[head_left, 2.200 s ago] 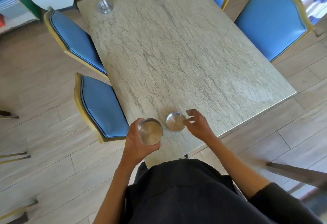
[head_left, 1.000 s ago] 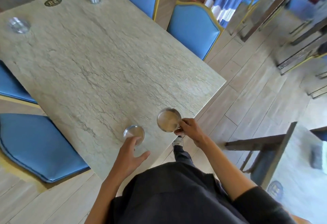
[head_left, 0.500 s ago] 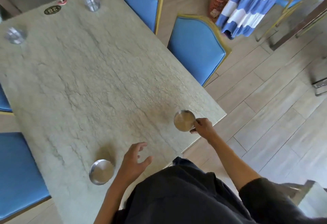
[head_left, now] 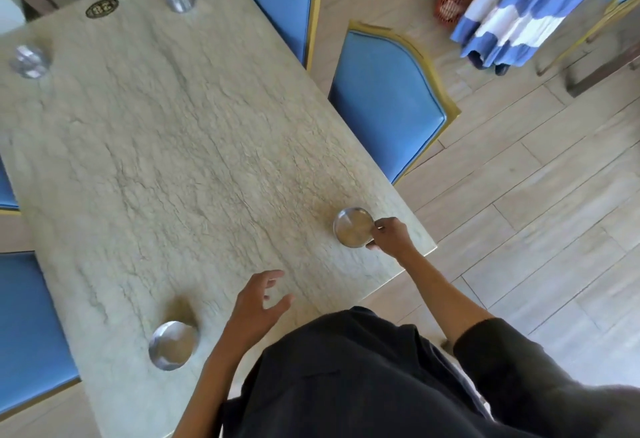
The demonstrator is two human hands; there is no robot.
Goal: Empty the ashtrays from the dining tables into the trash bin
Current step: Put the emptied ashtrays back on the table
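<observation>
The step in hand seems to be setting the steel ashtray (head_left: 353,227) on the table (head_left: 180,146) near its lower right corner; to do it well, I would lower it flat and let go only when the base sits fully on the stone, not too near the edge. The right hand (head_left: 389,235) reaches forward with a bent wrist; its fingers pinch the ashtray's right rim. The left hand (head_left: 256,302) hovers at lower centre, fingers loosely spread, holding nothing; a second steel ashtray (head_left: 172,344) stands apart at lower left, two more at upper left.
</observation>
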